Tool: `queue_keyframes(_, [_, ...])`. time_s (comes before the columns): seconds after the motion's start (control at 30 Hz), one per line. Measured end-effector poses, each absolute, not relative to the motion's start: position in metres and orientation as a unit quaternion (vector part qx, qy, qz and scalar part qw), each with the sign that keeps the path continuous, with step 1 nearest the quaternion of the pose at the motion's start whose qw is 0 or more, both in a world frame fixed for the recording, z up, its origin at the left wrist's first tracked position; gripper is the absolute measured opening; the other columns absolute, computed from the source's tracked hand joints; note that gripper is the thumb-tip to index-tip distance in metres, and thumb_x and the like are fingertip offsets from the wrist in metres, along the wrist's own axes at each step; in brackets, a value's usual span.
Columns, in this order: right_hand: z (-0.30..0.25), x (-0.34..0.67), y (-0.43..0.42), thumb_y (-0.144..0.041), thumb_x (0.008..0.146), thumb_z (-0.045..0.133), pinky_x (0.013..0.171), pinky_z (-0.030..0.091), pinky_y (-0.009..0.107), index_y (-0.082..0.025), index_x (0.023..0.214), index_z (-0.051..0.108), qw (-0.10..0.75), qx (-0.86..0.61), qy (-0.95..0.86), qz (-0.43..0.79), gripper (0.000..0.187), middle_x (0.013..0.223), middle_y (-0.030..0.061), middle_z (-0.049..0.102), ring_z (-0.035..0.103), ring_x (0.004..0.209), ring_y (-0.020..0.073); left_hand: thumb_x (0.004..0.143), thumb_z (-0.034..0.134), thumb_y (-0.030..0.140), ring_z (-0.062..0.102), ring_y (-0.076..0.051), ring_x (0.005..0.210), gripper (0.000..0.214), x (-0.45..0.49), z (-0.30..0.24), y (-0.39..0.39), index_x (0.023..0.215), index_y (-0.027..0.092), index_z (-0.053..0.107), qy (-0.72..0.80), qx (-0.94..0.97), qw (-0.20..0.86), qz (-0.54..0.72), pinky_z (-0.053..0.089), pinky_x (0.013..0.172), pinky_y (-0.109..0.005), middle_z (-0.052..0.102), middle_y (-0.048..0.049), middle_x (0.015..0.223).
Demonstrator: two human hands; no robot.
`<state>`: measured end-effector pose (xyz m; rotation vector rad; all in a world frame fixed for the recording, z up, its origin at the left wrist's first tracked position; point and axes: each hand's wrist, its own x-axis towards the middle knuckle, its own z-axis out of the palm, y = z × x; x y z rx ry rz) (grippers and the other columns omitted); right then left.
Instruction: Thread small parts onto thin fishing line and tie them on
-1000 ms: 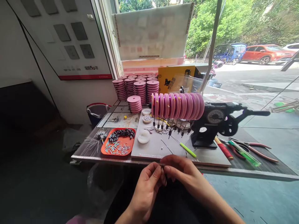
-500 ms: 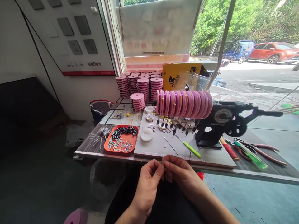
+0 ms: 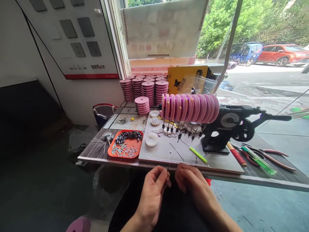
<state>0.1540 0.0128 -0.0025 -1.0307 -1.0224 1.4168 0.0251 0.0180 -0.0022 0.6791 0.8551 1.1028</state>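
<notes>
My left hand [image 3: 154, 190], in front of the board's near edge, pinches a small yellowish piece [image 3: 168, 173] with a thin dark stem rising from it. Just to its right, my right hand [image 3: 191, 180] is closed, fingertips curled under; anything in them is too small or hidden to make out. Beyond both hands, a thin metal needle-like tool [image 3: 176, 151] and a tool with a lime-green handle [image 3: 198, 155] lie on the pale board [image 3: 159, 154]. Above the board, a row of pink spools [image 3: 190, 108] sits on a black hand-cranked winder [image 3: 229, 120], with small black pieces hanging beneath.
An orange tray [image 3: 124, 153] of small black, teal and silver parts lies left of the board. White dishes stand behind it, including a round one [image 3: 152, 139]. Stacked pink spools [image 3: 147, 91] and a yellow box [image 3: 187, 77] are farther back. Pliers [image 3: 277, 159] lie at right.
My right hand has drawn away to the right from my left hand, opening a gap between them. The yellowish piece now shows at my left fingertips.
</notes>
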Motion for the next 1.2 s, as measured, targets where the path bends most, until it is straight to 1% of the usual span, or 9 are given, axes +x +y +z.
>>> queue_keyframes(0.1, [0.005,0.148,0.015,-0.040,0.078,0.059,0.055,0.034,0.024,-0.017,0.070,0.053,0.521,-0.413,-0.439,0.605,0.024,0.056,-0.0032,0.047,0.043,0.055,0.0119,0.069,0.071,0.036,0.040,-0.010,0.057,0.027,0.026,0.001,0.018,0.060,0.014,0.058,0.387,0.325,0.704,0.499,0.035,0.059,-0.022,0.049,0.0026,0.057])
queue_keyframes(0.17, [0.009,0.144,0.016,-0.042,0.075,0.064,0.055,0.036,0.024,-0.017,0.075,0.055,0.519,-0.398,-0.437,0.617,0.027,0.058,-0.0030,0.049,0.045,0.056,0.0121,0.070,0.070,0.035,0.040,-0.010,0.058,0.026,0.026,0.001,0.017,0.061,0.014,0.059,0.385,0.343,0.696,0.499,0.035,0.060,-0.022,0.050,0.0019,0.058])
queue_keyframes(0.3, [0.011,0.141,0.018,-0.046,0.071,0.068,0.053,0.036,0.024,-0.017,0.067,0.055,0.524,-0.403,-0.431,0.615,0.032,0.056,-0.0033,0.048,0.044,0.053,0.0109,0.072,0.069,0.036,0.040,-0.010,0.059,0.025,0.024,0.000,0.018,0.063,0.014,0.061,0.387,0.362,0.694,0.488,0.034,0.059,-0.023,0.050,0.0017,0.059])
queue_keyframes(0.47, [0.009,0.144,0.018,-0.047,0.069,0.070,0.053,0.037,0.023,-0.016,0.067,0.056,0.512,-0.397,-0.409,0.643,0.034,0.054,-0.0032,0.050,0.045,0.052,0.0104,0.070,0.071,0.034,0.041,-0.011,0.060,0.024,0.020,0.002,0.019,0.062,0.013,0.063,0.369,0.364,0.722,0.458,0.034,0.061,-0.024,0.051,0.0011,0.059])
queue_keyframes(0.57, [0.008,0.144,0.018,-0.045,0.070,0.070,0.053,0.037,0.023,-0.016,0.067,0.056,0.513,-0.389,-0.402,0.651,0.033,0.054,-0.0034,0.050,0.045,0.051,0.0099,0.068,0.072,0.032,0.043,-0.012,0.061,0.021,0.018,0.002,0.019,0.064,0.013,0.065,0.358,0.357,0.733,0.455,0.034,0.063,-0.025,0.054,0.0001,0.060])
queue_keyframes(0.7, [0.004,0.145,0.018,-0.045,0.071,0.070,0.053,0.036,0.023,-0.016,0.068,0.057,0.513,-0.376,-0.399,0.660,0.032,0.053,-0.0038,0.050,0.045,0.050,0.0100,0.069,0.072,0.029,0.045,-0.012,0.062,0.017,0.017,0.001,0.018,0.068,0.013,0.067,0.353,0.346,0.743,0.451,0.035,0.064,-0.024,0.056,-0.0006,0.061])
queue_keyframes(0.9, [-0.001,0.147,0.018,-0.045,0.071,0.070,0.052,0.036,0.022,-0.016,0.069,0.057,0.512,-0.372,-0.400,0.663,0.032,0.054,-0.0033,0.051,0.046,0.050,0.0103,0.070,0.071,0.025,0.048,-0.012,0.062,0.013,0.016,-0.002,0.018,0.066,0.013,0.067,0.341,0.324,0.763,0.445,0.037,0.064,-0.024,0.057,-0.0014,0.061])
queue_keyframes(1.13, [-0.001,0.143,0.017,-0.047,0.072,0.068,0.052,0.036,0.022,-0.016,0.070,0.054,0.509,-0.367,-0.413,0.660,0.034,0.055,-0.0029,0.051,0.045,0.051,0.0102,0.062,0.074,0.017,0.054,-0.012,0.062,0.006,0.016,-0.004,0.020,0.065,0.014,0.070,0.323,0.234,0.808,0.435,0.042,0.067,-0.024,0.063,-0.0017,0.061])
queue_keyframes(1.2, [0.001,0.146,0.015,-0.046,0.075,0.064,0.052,0.036,0.022,-0.017,0.071,0.054,0.505,-0.380,-0.442,0.637,0.031,0.057,-0.0027,0.050,0.045,0.052,0.0109,0.061,0.074,0.016,0.055,-0.012,0.064,0.007,0.016,-0.003,0.019,0.065,0.014,0.070,0.332,0.223,0.808,0.432,0.043,0.068,-0.024,0.063,-0.0015,0.062])
